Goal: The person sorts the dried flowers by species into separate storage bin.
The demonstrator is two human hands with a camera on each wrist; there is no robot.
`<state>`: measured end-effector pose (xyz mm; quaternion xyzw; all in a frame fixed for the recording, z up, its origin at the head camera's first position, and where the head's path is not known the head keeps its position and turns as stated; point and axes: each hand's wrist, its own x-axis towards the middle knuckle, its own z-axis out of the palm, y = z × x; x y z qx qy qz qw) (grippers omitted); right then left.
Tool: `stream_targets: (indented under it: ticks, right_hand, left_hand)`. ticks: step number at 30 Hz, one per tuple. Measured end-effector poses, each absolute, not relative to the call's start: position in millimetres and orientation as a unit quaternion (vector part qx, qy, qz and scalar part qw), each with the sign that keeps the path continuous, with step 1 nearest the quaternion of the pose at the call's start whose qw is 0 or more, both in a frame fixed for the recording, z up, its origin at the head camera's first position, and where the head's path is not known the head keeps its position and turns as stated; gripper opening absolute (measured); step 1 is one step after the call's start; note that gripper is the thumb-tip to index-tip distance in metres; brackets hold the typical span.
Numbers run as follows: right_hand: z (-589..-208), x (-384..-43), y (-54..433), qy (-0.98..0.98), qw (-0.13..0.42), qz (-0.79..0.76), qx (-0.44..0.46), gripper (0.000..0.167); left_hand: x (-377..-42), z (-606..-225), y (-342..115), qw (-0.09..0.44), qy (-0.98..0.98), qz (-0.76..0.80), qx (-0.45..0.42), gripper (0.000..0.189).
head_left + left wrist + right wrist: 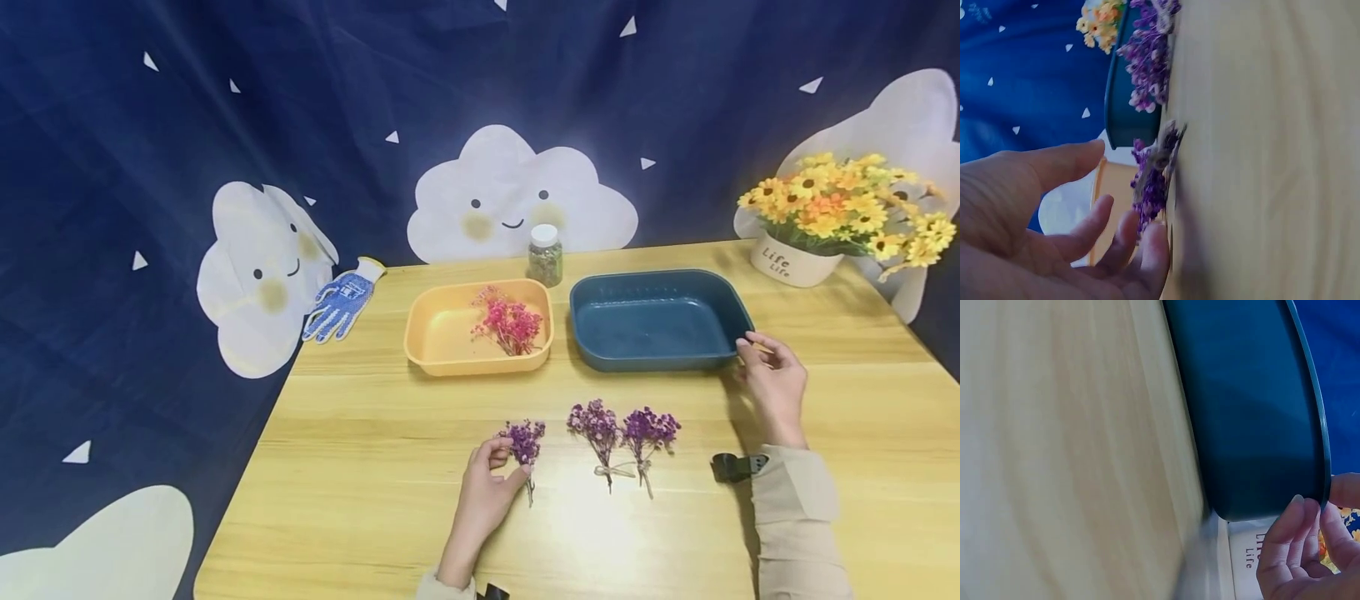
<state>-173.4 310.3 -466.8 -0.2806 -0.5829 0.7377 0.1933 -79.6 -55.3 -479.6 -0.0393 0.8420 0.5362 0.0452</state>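
Note:
My left hand is beside a small tied bunch of purple dried flowers, thumb and fingers spread apart around its near side. In the left wrist view the fingertips are right at the purple blooms, while the thumb stands away from them. Two more purple bunches, a paler one and a darker one, lie to the right, stems toward me and tied with twine. My right hand pinches the rim of a dark blue rectangular tub at its near right corner, thumb and fingers on either side.
Left of the tub, a yellow tub holds a pink dried flower bunch. Behind them stands a white-lidded jar. A blue-and-white glove lies at the back left. A white pot of yellow flowers stands at the back right.

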Motion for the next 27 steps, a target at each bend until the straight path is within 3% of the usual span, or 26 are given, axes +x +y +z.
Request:
stream_targets:
  ticks: [27]
  right_hand:
    - [-470.4, -172.2, 313.2, -0.574, 0.18, 0.754, -0.262, 0.013]
  left_hand:
    - [-80.1, -483.0, -40.2, 0.055, 0.881, 0.47, -0.015, 0.039]
